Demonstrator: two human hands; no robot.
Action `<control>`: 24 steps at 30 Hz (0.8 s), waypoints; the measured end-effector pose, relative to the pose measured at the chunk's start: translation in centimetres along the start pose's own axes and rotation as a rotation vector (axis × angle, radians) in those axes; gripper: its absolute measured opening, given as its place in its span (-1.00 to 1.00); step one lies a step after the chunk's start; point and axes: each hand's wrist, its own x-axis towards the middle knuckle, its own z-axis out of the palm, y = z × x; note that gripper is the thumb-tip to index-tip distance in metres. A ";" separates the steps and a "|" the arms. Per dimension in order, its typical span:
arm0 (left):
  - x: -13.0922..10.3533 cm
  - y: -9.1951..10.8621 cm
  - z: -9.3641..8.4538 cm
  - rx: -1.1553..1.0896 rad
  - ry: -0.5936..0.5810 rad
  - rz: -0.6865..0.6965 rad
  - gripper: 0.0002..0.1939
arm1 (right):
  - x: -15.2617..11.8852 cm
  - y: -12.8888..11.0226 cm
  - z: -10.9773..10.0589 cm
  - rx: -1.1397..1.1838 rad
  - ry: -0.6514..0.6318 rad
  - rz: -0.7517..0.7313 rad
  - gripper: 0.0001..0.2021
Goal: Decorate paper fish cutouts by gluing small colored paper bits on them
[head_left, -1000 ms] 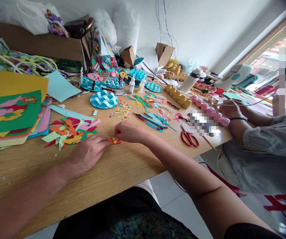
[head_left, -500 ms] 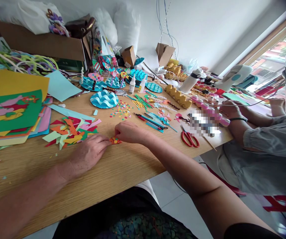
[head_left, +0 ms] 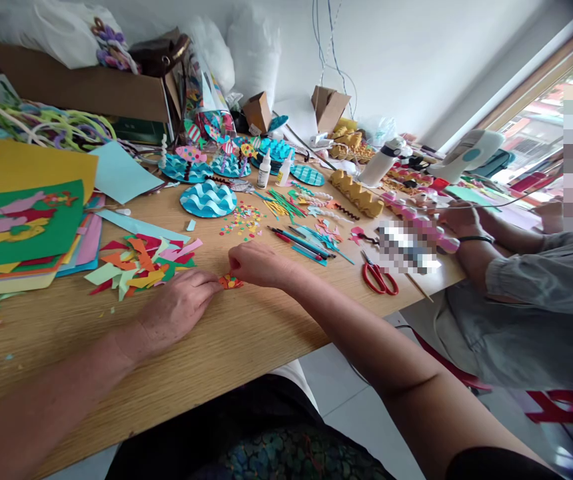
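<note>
A small orange paper cutout (head_left: 230, 282) with coloured dots lies flat on the wooden table between my hands. My left hand (head_left: 181, 303) rests low on the tabletop, its fingers stretched out and its fingertips touching the cutout's left edge. At the right side of the cutout, my right hand (head_left: 256, 265) is closed with curled fingers pressed down. Anything pinched in it is hidden. Loose coloured paper dots (head_left: 244, 219) are scattered beyond my right hand. A pile of paper scraps (head_left: 139, 267) lies beyond my left hand.
Coloured paper sheets (head_left: 26, 220) are stacked on the left. Pens (head_left: 301, 245) and red-handled scissors (head_left: 380, 277) lie to the right. Glue bottles (head_left: 264, 170) and blue wavy discs (head_left: 208, 199) stand farther back. A co-worker's hands (head_left: 461, 217) are at a pink egg-carton strip (head_left: 421, 227).
My hands and the cutout stay nearly in place, with only a very slight shift of my right hand. The view has shifted slightly.
</note>
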 end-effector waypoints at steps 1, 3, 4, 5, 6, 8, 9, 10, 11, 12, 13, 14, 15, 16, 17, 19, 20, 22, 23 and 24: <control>0.0 0.0 0.0 0.001 -0.001 -0.002 -0.69 | 0.0 0.0 0.0 0.006 -0.007 0.003 -0.78; 0.1 0.1 -0.2 0.004 -0.008 -0.010 -0.68 | -0.1 0.0 -0.1 0.024 -0.022 0.007 -0.78; 0.1 0.1 -0.2 0.006 -0.011 -0.013 -0.68 | -0.2 0.0 -0.2 0.032 -0.027 0.010 -0.77; 0.1 0.2 -0.3 0.008 -0.013 -0.013 -0.68 | -0.3 0.1 -0.3 0.038 -0.027 0.012 -0.77; 0.1 0.2 -0.3 0.010 -0.013 -0.012 -0.67 | -0.4 0.1 -0.3 0.045 -0.024 0.013 -0.77; 0.2 0.2 -0.3 0.011 -0.010 -0.009 -0.67 | -0.5 0.2 -0.4 0.059 -0.003 0.015 -0.75; 0.2 0.2 -0.3 0.010 -0.006 -0.008 -0.67 | -0.6 0.2 -0.5 0.068 0.011 0.013 -0.75; 0.2 0.2 -0.3 0.011 0.001 -0.010 -0.67 | -0.6 0.2 -0.5 0.077 0.022 0.008 -0.74; 0.2 0.2 -0.2 0.013 0.011 -0.013 -0.67 | -0.7 0.2 -0.5 0.085 0.028 0.003 -0.73; 0.2 0.2 -0.2 0.018 0.022 -0.016 -0.67 | -0.7 0.2 -0.6 0.090 0.026 -0.003 -0.73; 0.2 0.2 -0.2 0.025 0.031 -0.018 -0.67 | -0.7 0.1 -0.5 0.092 0.020 -0.009 -0.73; 0.2 0.2 -0.2 0.033 0.038 -0.017 -0.67 | -0.7 0.1 -0.5 0.091 0.012 -0.013 -0.72; 0.2 0.2 -0.1 0.039 0.042 -0.013 -0.67 | -0.6 0.0 -0.5 0.088 0.006 -0.014 -0.72; 0.2 0.2 -0.1 0.041 0.040 -0.007 -0.67 | -0.6 -0.1 -0.4 0.084 0.002 -0.015 -0.72; 0.1 0.2 -0.1 0.041 0.037 -0.001 -0.67 | -0.6 -0.1 -0.4 0.080 -0.002 -0.013 -0.71; 0.1 0.1 -0.1 0.041 0.025 0.000 -0.67 | -0.5 -0.2 -0.4 0.074 -0.021 -0.006 -0.70; 0.2 0.1 -0.1 0.041 0.019 -0.004 -0.67 | -0.5 -0.2 -0.4 0.071 -0.032 -0.003 -0.70; 0.2 0.1 -0.1 0.042 0.010 -0.011 -0.67 | -0.4 -0.2 -0.5 0.069 -0.040 0.003 -0.70; 0.2 0.1 -0.1 0.043 0.009 -0.013 -0.68 | -0.4 -0.2 -0.6 0.070 -0.034 0.005 -0.71; 0.2 0.1 -0.2 0.043 0.010 -0.014 -0.68 | -0.4 -0.2 -0.7 0.073 -0.024 0.004 -0.71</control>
